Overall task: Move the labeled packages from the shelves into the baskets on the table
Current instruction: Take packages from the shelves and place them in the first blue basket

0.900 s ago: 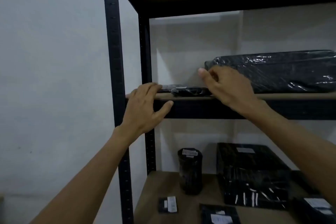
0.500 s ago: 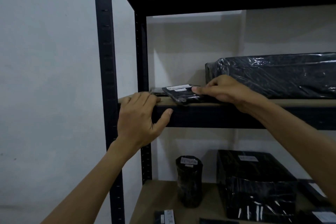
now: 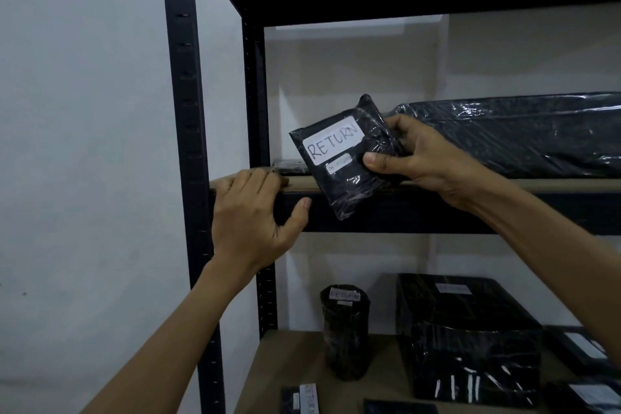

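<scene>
Right hand (image 3: 426, 158) pinches small black package (image 3: 346, 158) at its right edge, thumb on front, fingers behind. Package is tilted, white "RETURN" label facing camera, held in front of the upper shelf (image 3: 504, 185) edge, left of the long wrapped package (image 3: 521, 134) lying on that shelf. Left hand (image 3: 255, 212) grips the shelf's left front edge, fingers on top, thumb on the beam. Thin flat package (image 3: 290, 166) lies just behind those fingers. Lower shelf (image 3: 289, 356): labeled cylinder (image 3: 344, 336), big black box (image 3: 467, 339).
</scene>
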`<state>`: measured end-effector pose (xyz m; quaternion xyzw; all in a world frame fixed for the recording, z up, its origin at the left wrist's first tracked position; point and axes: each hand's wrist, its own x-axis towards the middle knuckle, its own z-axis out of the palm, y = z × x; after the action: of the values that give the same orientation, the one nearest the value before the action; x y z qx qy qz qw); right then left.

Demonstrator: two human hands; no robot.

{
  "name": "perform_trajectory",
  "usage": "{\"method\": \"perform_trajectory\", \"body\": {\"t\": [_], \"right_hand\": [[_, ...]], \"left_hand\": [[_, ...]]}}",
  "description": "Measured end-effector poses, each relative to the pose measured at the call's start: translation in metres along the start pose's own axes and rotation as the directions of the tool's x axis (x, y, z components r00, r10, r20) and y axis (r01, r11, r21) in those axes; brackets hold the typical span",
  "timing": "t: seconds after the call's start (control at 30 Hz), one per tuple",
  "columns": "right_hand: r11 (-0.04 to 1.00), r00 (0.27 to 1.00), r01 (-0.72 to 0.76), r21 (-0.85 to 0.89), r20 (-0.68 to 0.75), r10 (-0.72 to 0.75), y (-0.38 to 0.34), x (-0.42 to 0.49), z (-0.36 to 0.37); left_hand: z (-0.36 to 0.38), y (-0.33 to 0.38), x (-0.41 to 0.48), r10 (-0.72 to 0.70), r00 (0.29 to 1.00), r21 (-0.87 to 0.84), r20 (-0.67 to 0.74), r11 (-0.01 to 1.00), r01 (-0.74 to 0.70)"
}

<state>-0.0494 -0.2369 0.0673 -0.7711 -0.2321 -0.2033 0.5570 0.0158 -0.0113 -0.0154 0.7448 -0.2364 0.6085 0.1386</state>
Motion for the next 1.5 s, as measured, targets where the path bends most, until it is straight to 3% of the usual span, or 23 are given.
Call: {"method": "perform_trajectory", "body": {"t": [0.33, 0.53, 0.77, 0.87, 1.0, 1.17, 1.3, 1.5], "right_hand": [[1.0, 1.0, 0.002, 0.031, -0.02, -0.002, 0.0, -0.003, 0.0], [0.993, 0.991, 0.117, -0.003, -0.061, -0.117, 0.001, -0.017, 0.004], [0.967, 0.946, 0.253, -0.017, -0.206, -0.251, 0.003, -0.081, 0.009], [0.976, 0.949, 0.203, 0.076, -0.262, -0.177, 0.001, -0.123, 0.009], [0.956, 0.962, 0.087, 0.281, -0.272, -0.008, 0.008, -0.196, 0.008], [0.922, 0.948, -0.076, 0.379, -0.258, 0.184, 0.02, -0.296, -0.007], [0.882, 0.907, -0.18, 0.436, -0.274, 0.32, 0.029, -0.371, -0.026], [0.816, 0.827, -0.266, 0.513, -0.314, 0.467, 0.033, -0.465, -0.036]], "left_hand": [[0.001, -0.001, -0.001, 0.0, 1.0, -0.004, -0.002, 1.0, 0.0], [0.001, 0.004, -0.008, -0.058, 0.998, -0.034, -0.007, 0.998, 0.058], [-0.023, 0.033, -0.039, -0.102, 0.994, -0.214, 0.048, 0.971, 0.11], [-0.041, 0.061, -0.065, -0.168, 0.977, -0.37, 0.129, 0.906, 0.205], [-0.066, 0.102, -0.103, -0.159, 0.921, -0.479, 0.354, 0.816, 0.325], [-0.096, 0.172, -0.159, -0.127, 0.825, -0.448, 0.551, 0.789, 0.42], [-0.116, 0.228, -0.207, -0.095, 0.78, -0.473, 0.618, 0.747, 0.466], [-0.148, 0.292, -0.26, -0.167, 0.668, -0.389, 0.725, 0.701, 0.597]]}}
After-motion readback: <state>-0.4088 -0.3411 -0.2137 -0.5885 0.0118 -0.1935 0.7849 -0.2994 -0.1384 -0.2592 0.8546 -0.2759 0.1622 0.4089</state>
